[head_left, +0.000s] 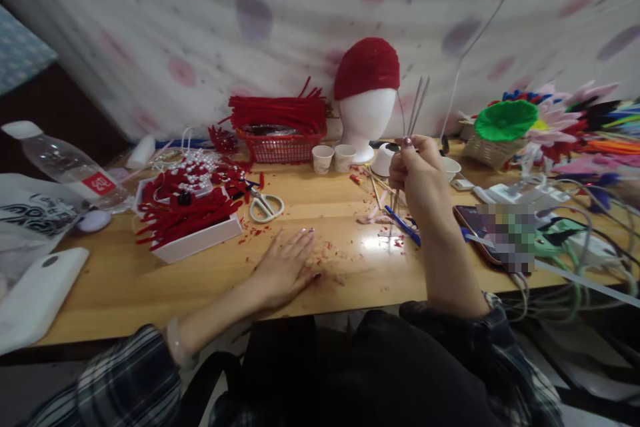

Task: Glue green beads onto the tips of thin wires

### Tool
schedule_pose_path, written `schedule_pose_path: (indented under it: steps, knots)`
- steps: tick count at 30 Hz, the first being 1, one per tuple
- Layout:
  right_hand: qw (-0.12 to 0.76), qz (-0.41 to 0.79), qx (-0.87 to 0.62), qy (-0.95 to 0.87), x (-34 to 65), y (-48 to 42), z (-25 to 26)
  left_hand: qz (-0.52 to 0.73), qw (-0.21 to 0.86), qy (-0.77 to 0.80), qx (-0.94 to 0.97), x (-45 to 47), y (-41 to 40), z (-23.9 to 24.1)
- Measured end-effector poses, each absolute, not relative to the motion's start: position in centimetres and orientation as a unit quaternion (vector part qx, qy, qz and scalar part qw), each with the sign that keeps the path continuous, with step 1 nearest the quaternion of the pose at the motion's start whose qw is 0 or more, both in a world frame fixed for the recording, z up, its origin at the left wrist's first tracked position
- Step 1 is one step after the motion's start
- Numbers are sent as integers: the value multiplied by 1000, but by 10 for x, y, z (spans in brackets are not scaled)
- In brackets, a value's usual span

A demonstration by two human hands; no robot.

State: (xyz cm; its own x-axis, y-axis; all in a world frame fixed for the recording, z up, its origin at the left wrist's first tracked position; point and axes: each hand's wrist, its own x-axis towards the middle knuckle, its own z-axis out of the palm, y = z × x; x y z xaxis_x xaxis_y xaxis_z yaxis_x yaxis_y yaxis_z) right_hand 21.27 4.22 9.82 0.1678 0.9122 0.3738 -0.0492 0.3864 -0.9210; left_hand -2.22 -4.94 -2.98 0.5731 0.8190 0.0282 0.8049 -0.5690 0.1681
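Observation:
My left hand (287,263) lies flat on the wooden table (200,293), fingers spread, among small red scraps. Raised above the table, my right hand (423,170) pinches several thin grey metal wires (417,103), which stick up past the fingers and also down below them. White-handled scissors (267,205) rest just beyond my left hand. To their left, a white box (200,240) is filled with red fuzzy stems (185,217) and white beaded pieces (195,167). A blue pen-like stick (403,225) lies beneath my right hand.
At the back stand a white foam head (367,117) in a red cap (369,67), a red basket (280,147) of fuzzy stems and paper cups (323,159). A bottle (75,170) leans at left. A phone (485,240), cables and fuzzy flowers (547,123) crowd the right.

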Motion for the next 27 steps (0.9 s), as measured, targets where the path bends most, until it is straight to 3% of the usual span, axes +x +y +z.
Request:
schedule_pose_path:
  steps: [4,10,16,19,21,27]
  knots:
    - [603,390,-405,-566,220,38,99,98,21,484,869,-39,-51,-30]
    - [598,464,-379,-532,222,34,97,316,-62,464,825,-49,-41,2]
    - [555,435,-388,-594,221,27,89,270,-46,488,829,-41,-36,31]
    - [543,418,-398,-610,221,25,82,310,-8,505,805,-41,-36,39]
    - [532,391,-409,-630,220,25,77,335,64,515,786,-42,-38,44]
    - [496,326,-431,-680,219,30,64,325,499,399,698,-44,-42,51]
